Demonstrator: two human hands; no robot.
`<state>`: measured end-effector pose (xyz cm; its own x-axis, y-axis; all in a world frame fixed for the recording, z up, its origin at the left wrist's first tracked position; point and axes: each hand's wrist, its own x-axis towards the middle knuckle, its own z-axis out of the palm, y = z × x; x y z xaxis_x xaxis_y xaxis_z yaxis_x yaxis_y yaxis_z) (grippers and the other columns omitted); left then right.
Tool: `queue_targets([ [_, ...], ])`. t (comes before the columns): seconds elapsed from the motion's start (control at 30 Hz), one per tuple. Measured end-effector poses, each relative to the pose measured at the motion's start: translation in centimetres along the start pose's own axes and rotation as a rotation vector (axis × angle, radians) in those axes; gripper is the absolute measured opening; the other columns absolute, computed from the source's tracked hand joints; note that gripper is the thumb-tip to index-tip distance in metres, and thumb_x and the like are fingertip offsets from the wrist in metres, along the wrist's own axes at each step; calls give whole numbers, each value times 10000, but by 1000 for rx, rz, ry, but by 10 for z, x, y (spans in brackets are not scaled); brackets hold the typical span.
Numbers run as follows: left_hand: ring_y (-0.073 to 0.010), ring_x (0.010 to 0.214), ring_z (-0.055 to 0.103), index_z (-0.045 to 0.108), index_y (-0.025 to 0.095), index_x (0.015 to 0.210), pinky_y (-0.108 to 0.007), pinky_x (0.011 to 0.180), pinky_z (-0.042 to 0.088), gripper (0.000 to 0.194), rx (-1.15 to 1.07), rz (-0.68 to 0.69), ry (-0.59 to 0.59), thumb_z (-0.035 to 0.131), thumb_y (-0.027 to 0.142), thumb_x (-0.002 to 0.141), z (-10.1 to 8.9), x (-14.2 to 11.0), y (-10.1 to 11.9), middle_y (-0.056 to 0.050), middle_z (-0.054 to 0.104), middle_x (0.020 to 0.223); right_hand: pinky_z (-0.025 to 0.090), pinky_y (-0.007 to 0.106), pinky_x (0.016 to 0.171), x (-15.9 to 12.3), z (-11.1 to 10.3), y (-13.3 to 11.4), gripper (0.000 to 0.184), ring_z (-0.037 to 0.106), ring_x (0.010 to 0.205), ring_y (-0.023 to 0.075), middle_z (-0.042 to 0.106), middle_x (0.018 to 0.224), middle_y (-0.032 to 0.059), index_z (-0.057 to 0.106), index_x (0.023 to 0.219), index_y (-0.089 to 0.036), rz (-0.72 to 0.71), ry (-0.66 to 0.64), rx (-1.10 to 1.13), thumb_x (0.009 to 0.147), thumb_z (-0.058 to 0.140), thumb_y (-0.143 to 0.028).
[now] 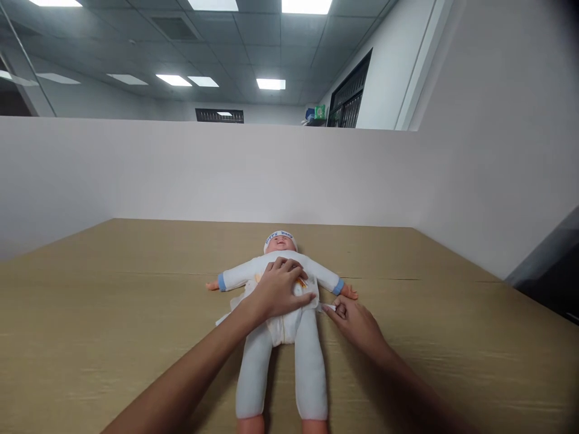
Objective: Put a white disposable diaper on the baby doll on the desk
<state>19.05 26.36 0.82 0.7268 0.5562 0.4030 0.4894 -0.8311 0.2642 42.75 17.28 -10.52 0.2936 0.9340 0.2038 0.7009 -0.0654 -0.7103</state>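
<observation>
A baby doll in a white suit with blue cuffs and a white cap lies on its back on the wooden table, head away from me. My left hand rests flat on the doll's belly, fingers spread over a diaper there. My right hand is at the doll's right hip, fingers pinched on a small white tab of the diaper.
A white partition wall runs along the table's far edge and right side. A dark object sits past the table's right edge. The doll's arms stretch out to both sides.
</observation>
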Motion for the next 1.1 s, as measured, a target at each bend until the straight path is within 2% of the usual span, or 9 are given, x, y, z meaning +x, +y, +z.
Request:
queue_targets([
  [0.2,-369,1280,540,732,247,1160,-571,1119,457,446,-28,-29,0,836,538,839,3,-2,1,-83,699,1334,392,303,635,14,-28,-13,568,501,653,184,506,654,-23,472,673,-265,-53,-152,257,852,524,-801],
  [0.33,-372,1295,528,722,250,1177,-568,1135,452,461,-48,-42,-22,842,532,833,4,-2,0,-90,686,1352,398,282,638,33,-40,-41,532,490,652,158,522,667,-39,472,695,-253,-97,-222,371,871,602,-738],
  [0.53,-374,1277,530,659,240,1164,-579,1110,453,428,-26,-21,-30,811,487,850,0,0,3,-89,686,1325,419,271,634,65,-5,-86,413,563,672,159,633,699,-24,576,722,-223,-163,-255,388,893,680,-585],
  [0.67,-377,1272,531,617,229,1230,-581,1110,454,486,-76,-52,-24,810,428,831,2,-3,3,-97,690,1327,456,287,629,59,19,-91,367,566,672,169,629,716,-12,592,799,-226,-188,-140,367,953,624,-558],
  [0.8,-404,1372,482,554,239,1392,-614,1167,411,678,-159,-54,-15,843,434,810,5,-5,-3,-112,621,1493,561,386,900,24,20,-85,342,665,1020,254,723,1099,93,660,1084,-219,-280,28,348,1017,585,-546],
  [0.87,-408,1385,476,537,240,1427,-621,1172,410,737,-206,-52,-24,865,445,800,3,-4,-6,-120,621,1484,494,458,1134,6,19,-80,360,596,1322,287,673,1382,112,647,1308,-245,-419,51,300,1067,538,-490],
  [0.97,-408,1391,493,535,249,1445,-620,1179,420,808,-326,-37,-25,914,469,767,-3,-4,-10,-124,614,1477,311,516,1323,-9,18,-70,509,392,1582,273,481,1677,64,429,1620,-329,-641,-24,176,1118,475,-399],
  [1.03,-370,1401,525,525,261,1461,-572,1185,448,736,-478,-6,13,867,473,844,-7,-8,-14,-121,594,1504,277,528,1346,-9,19,-63,575,324,1630,268,389,1748,45,317,1687,-350,-699,-66,122,1129,451,-381],
  [1.1,-307,1412,551,525,266,1454,-497,1189,470,533,-612,19,114,725,429,987,-8,-19,-22,-113,590,1509,265,538,1352,-7,19,-58,585,306,1644,271,365,1765,40,289,1705,-348,-718,-69,93,1135,423,-377],
])
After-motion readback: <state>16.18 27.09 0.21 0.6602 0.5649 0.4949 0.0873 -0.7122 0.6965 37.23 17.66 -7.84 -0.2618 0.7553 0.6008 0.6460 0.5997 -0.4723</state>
